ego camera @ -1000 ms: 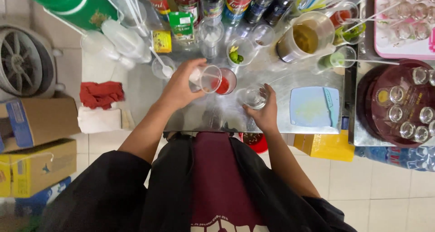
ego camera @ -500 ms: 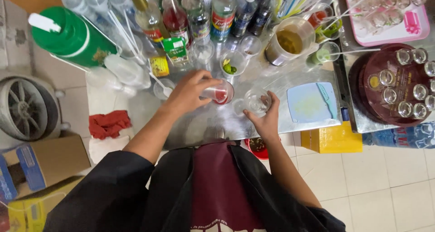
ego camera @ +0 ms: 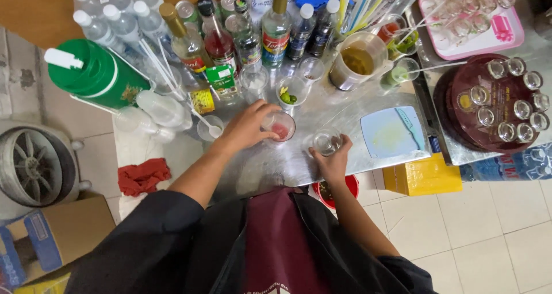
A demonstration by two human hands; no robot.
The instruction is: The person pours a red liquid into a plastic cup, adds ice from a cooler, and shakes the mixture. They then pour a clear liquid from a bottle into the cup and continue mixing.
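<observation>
Left hand (ego camera: 248, 127) fingers clamped on clear red-liquid glass (ego camera: 280, 125), now lowered onto steel bench (ego camera: 345, 113); right hand (ego camera: 332, 160) fingers stay clamped on clear empty glass (ego camera: 326, 141) just right of it.

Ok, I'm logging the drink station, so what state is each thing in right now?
left hand: fingers around the glass with red liquid
glass with red liquid: upright, partly filled
right hand: holding the clear glass
clear glass: upright on the metal counter
pitcher: open, brownish liquid inside
cutting board: flat, knife lying on it
red cloth: crumpled on the floor
</observation>
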